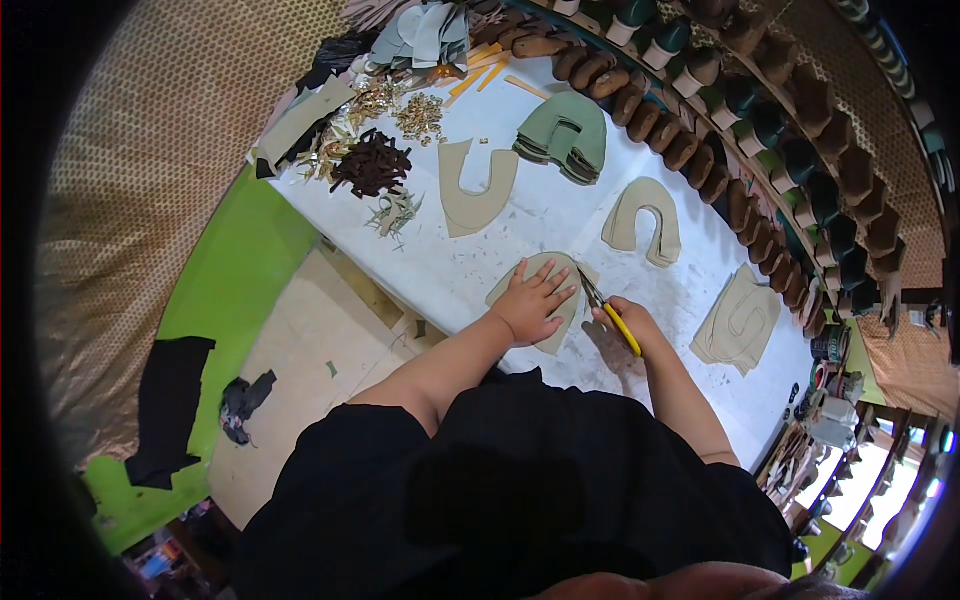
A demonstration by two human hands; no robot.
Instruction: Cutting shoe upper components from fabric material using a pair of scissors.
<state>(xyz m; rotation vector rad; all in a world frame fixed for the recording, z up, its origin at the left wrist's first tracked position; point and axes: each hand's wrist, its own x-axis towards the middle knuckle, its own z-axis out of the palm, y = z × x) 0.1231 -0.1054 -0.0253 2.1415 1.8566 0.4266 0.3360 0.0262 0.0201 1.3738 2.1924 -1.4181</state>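
Note:
My left hand lies spread, palm down, on a beige shoe-upper piece with a rounded far edge. That piece rests on the white tabletop near my body, and the hand hides much of it. In my right hand is a pair of scissors with yellow handles. Its metal blades sit at the right edge of the beige piece, just beside my left fingers. Whether the blades are closed on the edge is too small to tell.
Beige U-shaped pieces and a green stack lie farther back. A beige stack is at right. Dark brown strips and gold buckle-like bits are piled at left. Shoe lasts line racks along the far right.

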